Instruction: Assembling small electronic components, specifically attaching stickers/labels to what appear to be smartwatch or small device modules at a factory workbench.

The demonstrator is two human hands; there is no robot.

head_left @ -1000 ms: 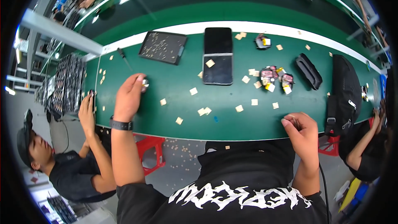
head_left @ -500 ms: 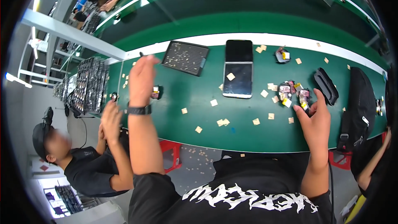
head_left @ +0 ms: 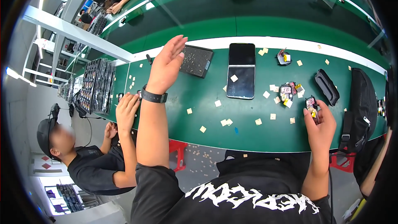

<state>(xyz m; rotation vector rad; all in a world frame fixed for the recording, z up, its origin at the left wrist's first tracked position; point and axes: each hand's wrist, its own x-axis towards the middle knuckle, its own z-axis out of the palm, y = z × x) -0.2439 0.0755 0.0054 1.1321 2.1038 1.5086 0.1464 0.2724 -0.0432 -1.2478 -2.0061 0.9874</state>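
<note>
My left hand is raised over the left part of the green table, fingers stretched out and nothing in it. It covers the left side of a dark ribbed tray strewn with small pale bits. My right hand pinches a small circuit board unit with a dark casing and a yellow label, between thumb and fingers. Left of it lies a group of similar units with reddish boards and yellow labels. Another such unit sits farther back.
A folded-open phone-like device lies mid-table. Small pale squares are scattered around. At right are a black open case and a black bag. A co-worker's hand reaches in at left beside stacked trays.
My left hand has swung right toward the dark tray, and its fingers have straightened. My right hand has drawn its circuit board unit rightward, away from the group.
</note>
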